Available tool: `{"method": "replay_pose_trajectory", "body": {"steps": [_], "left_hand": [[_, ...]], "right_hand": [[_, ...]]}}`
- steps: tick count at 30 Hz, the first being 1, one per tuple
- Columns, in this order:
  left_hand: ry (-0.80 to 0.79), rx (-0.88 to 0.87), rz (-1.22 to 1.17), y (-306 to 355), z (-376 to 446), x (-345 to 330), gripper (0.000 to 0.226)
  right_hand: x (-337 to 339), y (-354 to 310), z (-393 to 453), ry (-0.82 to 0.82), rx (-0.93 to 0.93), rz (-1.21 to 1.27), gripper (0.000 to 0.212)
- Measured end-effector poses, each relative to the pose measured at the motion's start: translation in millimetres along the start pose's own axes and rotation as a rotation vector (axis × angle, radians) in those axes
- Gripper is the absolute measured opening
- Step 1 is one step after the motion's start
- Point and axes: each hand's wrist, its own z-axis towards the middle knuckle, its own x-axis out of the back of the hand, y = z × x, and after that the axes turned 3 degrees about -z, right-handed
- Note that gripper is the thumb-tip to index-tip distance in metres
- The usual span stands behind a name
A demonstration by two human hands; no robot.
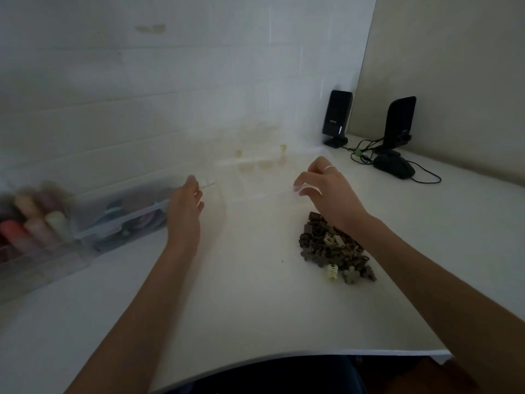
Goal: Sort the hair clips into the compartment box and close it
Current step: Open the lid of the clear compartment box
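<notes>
Both hands grip the clear compartment box (250,177) at frame centre: left hand (186,204) on its left edge, right hand (321,183) on its right. Sorting has not begun; the hair clips (335,247) lie heaped at lower right. Next move, by my judgement: set the box down open.

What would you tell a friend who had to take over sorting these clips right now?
Left hand and right hand each grip an end of the clear box, which is blurred; I can't tell whether it is lifted or resting on the table.
The hair clips lie in a pile on the table under the right wrist.
Done: a few pale things may already be in the box, hard to tell.
Left: sort the pile into the box, then close it.
</notes>
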Motion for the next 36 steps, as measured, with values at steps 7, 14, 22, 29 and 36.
{"method": "replay_pose_trajectory", "body": {"steps": [7, 14, 22, 29, 36], "left_hand": [[-0.219, 0.328, -0.009, 13.4, 5.4, 21.3, 0.026], [-0.009, 0.295, -0.021, 3.6, 12.1, 20.1, 0.024], [0.007, 0.091, 0.0, 3.1, 31.1, 3.6, 0.04], [-0.15, 0.138, -0.035, -10.8, 39.3, -21.0, 0.034], [-0.295, 0.199, -0.162, -16.5, 32.4, -25.2, 0.031]], "right_hand": [[-7.2, -24.2, -16.1, -0.056, 0.165, 0.067, 0.02], [-15.8, -29.5, -12.2, -0.119, 0.194, 0.076, 0.022], [18.8, 21.1, -16.2, 0.002, -0.389, 0.222, 0.008], [5.9, 44.1, -24.3, -0.582, -0.488, 0.397, 0.028], [-3.6, 30.8, -25.4, -0.528, -0.399, 0.542, 0.01]]}}
